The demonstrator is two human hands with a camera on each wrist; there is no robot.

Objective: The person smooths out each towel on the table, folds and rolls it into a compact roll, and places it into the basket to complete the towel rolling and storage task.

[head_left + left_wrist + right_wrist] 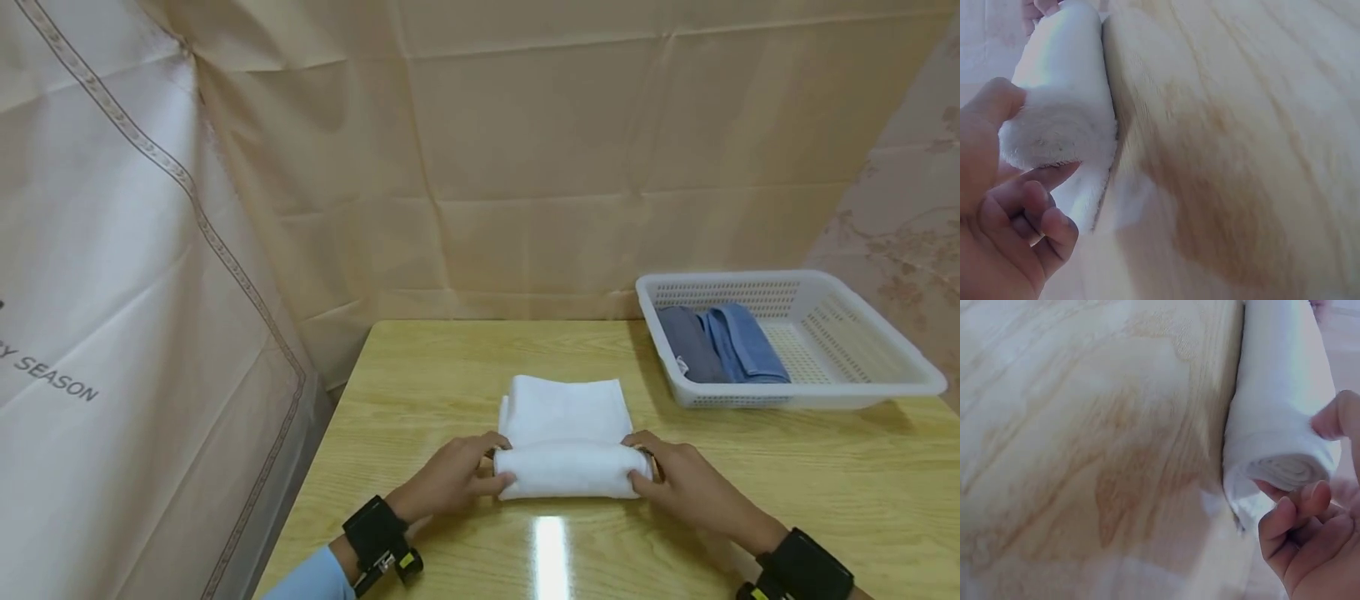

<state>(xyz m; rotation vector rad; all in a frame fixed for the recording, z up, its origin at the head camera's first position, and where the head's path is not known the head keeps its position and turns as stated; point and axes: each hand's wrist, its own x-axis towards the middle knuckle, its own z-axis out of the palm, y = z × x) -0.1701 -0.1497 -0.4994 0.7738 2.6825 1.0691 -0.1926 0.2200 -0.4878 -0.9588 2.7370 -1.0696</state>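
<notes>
A white towel (pixel 572 469) lies partly rolled on the wooden table, its flat folded part stretching away behind the roll. At the roll's left end, my left hand (pixel 467 469) pinches it between thumb and fingers. My right hand (pixel 678 477) grips the right end in the same way. The left wrist view shows the towel's coiled end (pixel 1054 134) with the thumb on one side and the index finger on the other. In the right wrist view, spiral layers (pixel 1288 470) show at the other end, beside the curled fingers.
A white plastic basket (pixel 862 389) stands at the table's back right. Inside it, at the left, are a dark grey towel (pixel 690 343) and a blue towel (pixel 750 343). Beige cloth (pixel 525 167) hangs behind the wooden table (pixel 420 367), and pale printed cloth (pixel 112 250) hangs at the left.
</notes>
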